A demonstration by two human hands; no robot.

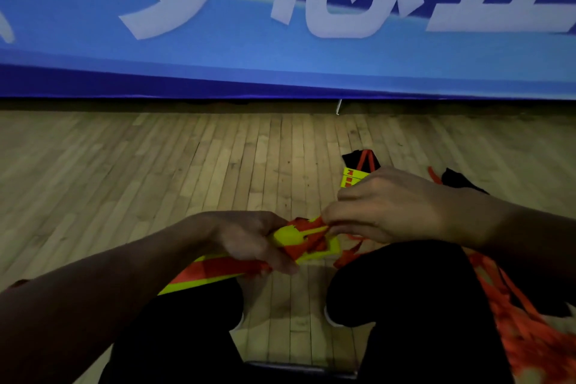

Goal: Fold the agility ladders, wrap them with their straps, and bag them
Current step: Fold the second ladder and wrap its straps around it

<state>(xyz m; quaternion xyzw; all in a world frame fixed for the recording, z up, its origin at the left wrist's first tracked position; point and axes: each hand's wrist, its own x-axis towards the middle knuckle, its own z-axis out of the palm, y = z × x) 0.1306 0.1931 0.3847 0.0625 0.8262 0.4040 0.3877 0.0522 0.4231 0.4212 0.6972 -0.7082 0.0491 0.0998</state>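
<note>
Two hands [249,240] [392,209] on strapped ladder bundle [290,238]

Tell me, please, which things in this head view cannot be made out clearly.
- Folded ladder bundle: the left hand covers its middle, so the rung count is unclear.
- Strap end: hidden inside the right hand's pinch.
- Second yellow bundle on the floor: mostly hidden behind the right hand.
- Black bag: partly behind the right wrist; open or closed is unclear.
- Loose orange straps: blurred and cut off by the right and bottom edges.
</note>
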